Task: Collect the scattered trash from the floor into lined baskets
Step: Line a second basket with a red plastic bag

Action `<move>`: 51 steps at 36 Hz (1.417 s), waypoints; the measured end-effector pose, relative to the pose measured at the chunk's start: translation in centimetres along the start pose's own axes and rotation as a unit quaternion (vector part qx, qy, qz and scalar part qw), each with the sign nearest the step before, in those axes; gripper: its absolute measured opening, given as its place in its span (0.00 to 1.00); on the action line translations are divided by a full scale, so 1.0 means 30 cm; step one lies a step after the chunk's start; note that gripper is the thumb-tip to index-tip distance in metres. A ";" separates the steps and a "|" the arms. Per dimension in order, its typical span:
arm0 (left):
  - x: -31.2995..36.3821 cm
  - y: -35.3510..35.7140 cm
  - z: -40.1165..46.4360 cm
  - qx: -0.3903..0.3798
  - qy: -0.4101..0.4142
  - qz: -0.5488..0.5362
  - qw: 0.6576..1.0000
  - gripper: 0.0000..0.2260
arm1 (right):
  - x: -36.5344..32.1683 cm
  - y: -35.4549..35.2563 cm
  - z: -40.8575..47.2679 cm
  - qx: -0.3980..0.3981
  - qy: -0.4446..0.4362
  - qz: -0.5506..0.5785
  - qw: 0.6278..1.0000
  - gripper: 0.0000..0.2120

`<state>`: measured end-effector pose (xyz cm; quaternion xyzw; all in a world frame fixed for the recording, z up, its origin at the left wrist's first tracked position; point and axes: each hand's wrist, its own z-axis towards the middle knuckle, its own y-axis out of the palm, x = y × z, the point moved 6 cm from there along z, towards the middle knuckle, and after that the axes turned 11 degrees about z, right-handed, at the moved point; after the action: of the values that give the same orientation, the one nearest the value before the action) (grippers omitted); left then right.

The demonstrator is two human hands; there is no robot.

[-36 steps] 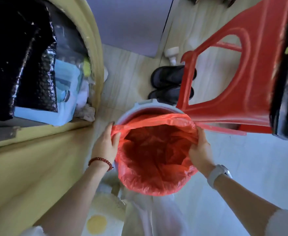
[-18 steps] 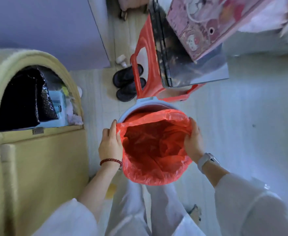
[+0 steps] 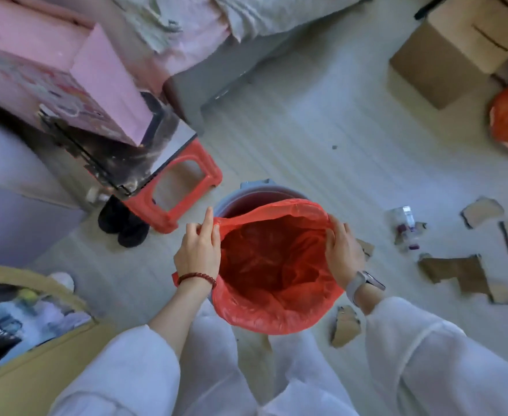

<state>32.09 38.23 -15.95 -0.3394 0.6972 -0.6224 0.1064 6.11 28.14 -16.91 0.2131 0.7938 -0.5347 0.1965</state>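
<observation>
Floor (image 3: 321, 121) w/ scattered cardboard scraps (image 3: 456, 273) on person's right, well apart from grey basket (image 3: 257, 190). Red liner bag (image 3: 273, 265) sits in basket, far rim not yet covered. Left hand (image 3: 198, 250) pinches liner edge, right hand (image 3: 344, 250) grips opposite edge. Risk: thin liner tears or slips inside if pulled unevenly — basket could tip.

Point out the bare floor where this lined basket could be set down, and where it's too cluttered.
Free: the wide strip of floor bordered by the bed base, the cardboard box and the basket. Also the patch between the dark slippers and the yellow cabinet. Crowded: right of the basket, with torn cardboard pieces and a small plastic wrapper.
</observation>
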 end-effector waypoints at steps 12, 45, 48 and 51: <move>0.914 0.221 -0.024 -0.113 0.175 0.089 0.974 0.18 | 0.649 -0.551 -0.013 0.129 0.173 0.083 0.973 0.17; 3.046 0.544 0.674 -0.169 0.539 0.135 0.814 0.17 | 1.216 -1.547 0.997 0.377 0.402 0.224 0.804 0.18; 3.242 0.645 0.690 -0.179 0.551 0.152 0.801 0.17 | 1.351 -1.640 1.128 0.384 0.402 0.242 0.795 0.18; 3.452 0.779 0.735 -0.185 0.550 0.192 0.792 0.18 | 1.499 -1.723 1.280 0.373 0.410 0.251 0.794 0.19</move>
<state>-40.63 -42.16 -14.00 0.1879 0.7907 -0.5301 -0.2418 -56.42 -19.34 -15.13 0.6606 0.4574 -0.5841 -0.1147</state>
